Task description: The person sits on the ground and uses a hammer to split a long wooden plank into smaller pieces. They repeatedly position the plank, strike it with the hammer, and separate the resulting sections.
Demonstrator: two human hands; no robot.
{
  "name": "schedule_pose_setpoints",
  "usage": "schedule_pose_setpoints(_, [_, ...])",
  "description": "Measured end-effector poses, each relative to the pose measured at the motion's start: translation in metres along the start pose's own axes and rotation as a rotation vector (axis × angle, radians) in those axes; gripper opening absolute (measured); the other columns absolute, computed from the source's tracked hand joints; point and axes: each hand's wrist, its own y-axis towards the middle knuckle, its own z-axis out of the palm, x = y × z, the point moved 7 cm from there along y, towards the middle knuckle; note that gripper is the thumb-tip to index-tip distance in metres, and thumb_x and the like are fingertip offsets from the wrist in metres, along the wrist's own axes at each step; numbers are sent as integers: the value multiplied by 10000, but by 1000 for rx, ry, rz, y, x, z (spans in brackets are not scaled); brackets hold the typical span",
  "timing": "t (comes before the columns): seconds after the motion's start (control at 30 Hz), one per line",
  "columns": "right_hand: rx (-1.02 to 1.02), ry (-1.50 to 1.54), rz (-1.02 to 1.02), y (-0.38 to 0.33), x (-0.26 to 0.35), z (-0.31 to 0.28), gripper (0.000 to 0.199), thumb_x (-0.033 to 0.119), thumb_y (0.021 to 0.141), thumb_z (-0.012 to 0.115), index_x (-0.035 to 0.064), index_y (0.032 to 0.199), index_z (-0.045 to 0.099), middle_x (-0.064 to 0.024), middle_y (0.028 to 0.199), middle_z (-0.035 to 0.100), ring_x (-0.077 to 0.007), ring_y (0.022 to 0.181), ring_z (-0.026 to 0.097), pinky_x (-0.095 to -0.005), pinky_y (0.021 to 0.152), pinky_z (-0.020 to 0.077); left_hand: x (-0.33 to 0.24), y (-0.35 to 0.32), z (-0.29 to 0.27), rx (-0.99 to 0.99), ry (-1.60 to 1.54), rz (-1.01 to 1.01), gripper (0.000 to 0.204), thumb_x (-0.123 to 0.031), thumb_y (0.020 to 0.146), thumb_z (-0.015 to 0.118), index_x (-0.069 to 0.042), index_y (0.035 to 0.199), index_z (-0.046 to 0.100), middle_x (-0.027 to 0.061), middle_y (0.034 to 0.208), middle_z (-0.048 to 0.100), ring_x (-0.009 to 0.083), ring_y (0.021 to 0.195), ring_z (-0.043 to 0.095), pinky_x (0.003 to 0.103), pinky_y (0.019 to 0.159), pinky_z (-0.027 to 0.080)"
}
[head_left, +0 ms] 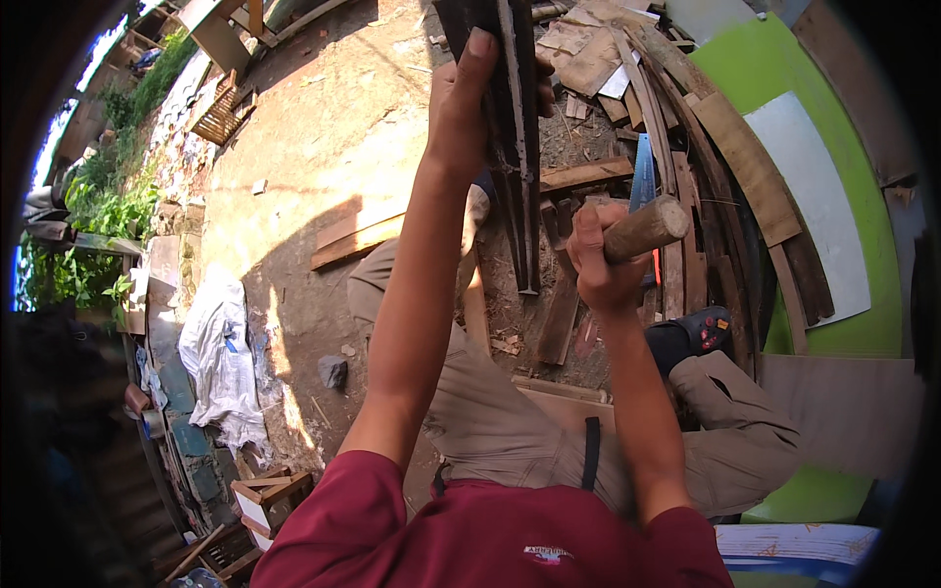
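Observation:
At the top of the head view my left hand is closed round a long dark tapered piece, its thumb lying along the face. Two dark lengths run side by side in it, with a pale streak down the middle; whether it is wood or metal I cannot tell. Lower and to the right, my right hand grips a thick round wooden handle, whose blunt end points right. What sits at the handle's other end is mostly hidden by the hand. The dark piece's narrow end hangs left of my right hand, apart from it.
Wooden boards and offcuts pile up on the right, beside a green panel and a white sheet. A long blue strip stands among them. On the left lie a white sack and a grey stone.

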Motion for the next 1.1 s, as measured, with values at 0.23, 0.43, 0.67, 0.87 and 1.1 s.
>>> schedule_pose_setpoints(0.23, [-2, 50, -114, 7, 17, 18, 185, 71, 964, 504, 74, 801, 417, 21, 544, 363, -69, 435, 310, -242, 415, 266, -1, -7, 10, 0, -207, 13, 635, -571, 921, 548, 51, 992, 650, 130, 791, 680, 184, 703, 677, 298, 665, 553])
schedule_pose_setpoints(0.43, [-67, 118, -40, 10, 28, 24, 178, 56, 951, 494, 71, 797, 407, 11, 540, 366, -71, 435, 319, -240, 407, 276, -5, -7, 12, -10, -146, 26, 676, -612, 907, 539, 50, 971, 664, 129, 802, 686, 181, 713, 673, 293, 662, 537])
schedule_pose_setpoints(0.67, [15, 320, -349, 40, 97, 34, 190, 82, 940, 448, 84, 772, 360, 5, 539, 331, -88, 420, 304, -262, 396, 289, -10, -18, 16, 25, -26, 66, 803, -647, 955, 364, 114, 1067, 594, 229, 844, 676, 350, 847, 688, 467, 859, 527])
schedule_pose_setpoints(0.87, [76, 417, -371, 24, 71, 25, 124, 52, 895, 507, 66, 804, 425, -6, 525, 401, -89, 433, 335, -271, 413, 307, -11, -16, 16, 50, -55, 138, 801, -628, 971, 336, 125, 1067, 594, 240, 840, 677, 373, 894, 677, 485, 916, 504])
schedule_pose_setpoints(1.1, [-23, 330, -288, -4, 15, 17, 157, 54, 904, 459, 80, 764, 391, 0, 527, 343, -93, 419, 283, -260, 403, 300, -9, -11, 11, 42, -71, 120, 747, -597, 984, 337, 102, 1071, 585, 226, 855, 660, 356, 884, 671, 503, 906, 503])
